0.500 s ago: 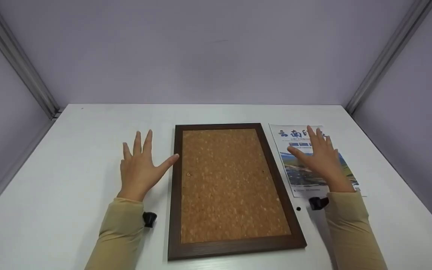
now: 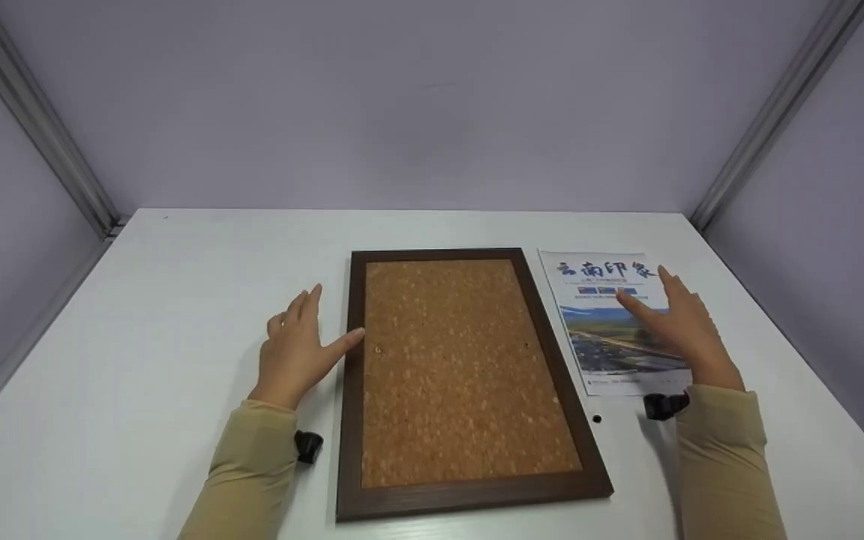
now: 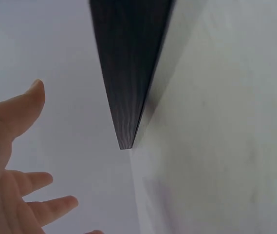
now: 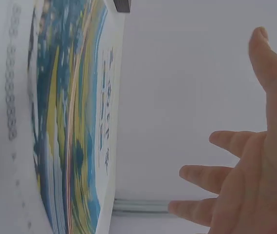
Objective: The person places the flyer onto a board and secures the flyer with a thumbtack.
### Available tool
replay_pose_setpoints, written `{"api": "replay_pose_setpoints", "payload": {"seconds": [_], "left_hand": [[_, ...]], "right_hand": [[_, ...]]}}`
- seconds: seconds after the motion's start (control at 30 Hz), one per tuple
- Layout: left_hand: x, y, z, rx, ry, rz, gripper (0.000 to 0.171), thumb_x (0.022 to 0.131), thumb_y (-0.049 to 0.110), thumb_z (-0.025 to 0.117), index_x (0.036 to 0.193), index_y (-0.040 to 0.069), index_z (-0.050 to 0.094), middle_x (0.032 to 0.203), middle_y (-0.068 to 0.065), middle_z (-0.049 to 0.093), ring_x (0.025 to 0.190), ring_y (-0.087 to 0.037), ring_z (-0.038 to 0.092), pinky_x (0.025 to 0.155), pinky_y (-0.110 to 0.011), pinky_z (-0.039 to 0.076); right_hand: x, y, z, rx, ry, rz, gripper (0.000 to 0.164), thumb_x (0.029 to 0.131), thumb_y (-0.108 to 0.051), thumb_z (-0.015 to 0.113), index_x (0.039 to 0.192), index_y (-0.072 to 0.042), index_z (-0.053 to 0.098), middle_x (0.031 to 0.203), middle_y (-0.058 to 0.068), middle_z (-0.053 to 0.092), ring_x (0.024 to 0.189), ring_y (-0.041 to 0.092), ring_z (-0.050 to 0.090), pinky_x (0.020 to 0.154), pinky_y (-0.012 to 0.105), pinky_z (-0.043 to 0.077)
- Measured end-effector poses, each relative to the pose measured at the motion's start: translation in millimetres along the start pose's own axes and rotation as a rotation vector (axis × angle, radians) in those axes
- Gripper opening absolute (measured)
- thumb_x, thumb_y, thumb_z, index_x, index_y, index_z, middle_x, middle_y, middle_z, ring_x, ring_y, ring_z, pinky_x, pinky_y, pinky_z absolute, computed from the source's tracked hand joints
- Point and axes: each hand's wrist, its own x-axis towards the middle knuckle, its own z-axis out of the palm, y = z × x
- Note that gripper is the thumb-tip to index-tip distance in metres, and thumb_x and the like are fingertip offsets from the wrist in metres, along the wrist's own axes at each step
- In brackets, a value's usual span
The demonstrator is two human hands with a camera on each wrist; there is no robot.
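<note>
Set within a dark brown frame [image 2: 352, 420]: a speckled cork panel [image 2: 462, 375], with a tiny mark [image 2: 379, 350] near each long side, about midway along. Lies flat on the white table [image 2: 139, 337], at the middle of the head view. Just to its right: a printed sheet [image 2: 608, 322], also flat, with blue title characters at the far end and a landscape picture below.

Left hand [image 2: 293, 360]: fingers relaxed and a little bent, thumb stretched out. Hovers beside the frame's left rail, thumb tip overlapping the rail in the head view, yet shown apart from it in the left wrist view. Right hand [image 2: 683, 334]: thumb and fingers spread, above the right part of the sheet and apart from it in the right wrist view.

Hidden under the right hand: part of the landscape and of the sheet's right edge. Blurred: the small print in the right wrist view. Too small to identify: a black dot [image 2: 597, 418] beside the frame's right rail. Cut off below in the head view: both tan sleeves [image 2: 248, 469], with a black device [image 2: 309, 447] at each cuff.

Between frame and sheet, only a narrow strip of tabletop. Wider stretches left of the left hand and from the frame's far end to the back wall [image 2: 432, 112].
</note>
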Motion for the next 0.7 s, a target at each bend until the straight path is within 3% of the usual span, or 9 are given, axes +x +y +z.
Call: {"api": "replay_pose_setpoints", "payload": {"seconds": [0.17,0.43,0.7], "left_hand": [[-1.8,-0.4,-0.4,-0.037,-0.102,-0.028,0.091,0.092,0.055,0.062,0.159,0.009,0.021,0.158,-0.024,0.028,0.138,-0.05,0.034,0.103,-0.064,0.039],[2.3,-6.8,1.4,-0.188,-0.238,-0.034,0.086,0.096,0.049,0.059,0.157,0.002,0.02,0.153,-0.026,0.037,0.14,-0.046,0.037,0.111,-0.058,0.035],[5.2,-10.9,3.8,-0.235,-0.306,-0.054,0.084,0.097,0.044,0.06,0.155,-0.003,0.022,0.15,-0.028,0.04,0.139,-0.045,0.039,0.111,-0.056,0.037]], "right_hand": [[-3.3,13.0,-7.8,0.056,-0.038,0.053,0.107,0.092,-0.071,0.046,0.158,-0.007,-0.009,0.161,0.033,-0.005,0.144,0.059,0.0,0.109,0.076,0.011],[-4.8,32.7,-16.0,0.072,-0.103,0.143,0.108,0.091,-0.076,0.038,0.157,-0.008,-0.014,0.16,0.033,-0.008,0.143,0.061,0.002,0.109,0.075,0.015],[-2.8,49.4,-10.8,0.065,-0.141,0.206,0.109,0.092,-0.075,0.037,0.156,0.001,-0.01,0.158,0.038,-0.005,0.142,0.062,0.006,0.11,0.072,0.02]]}}
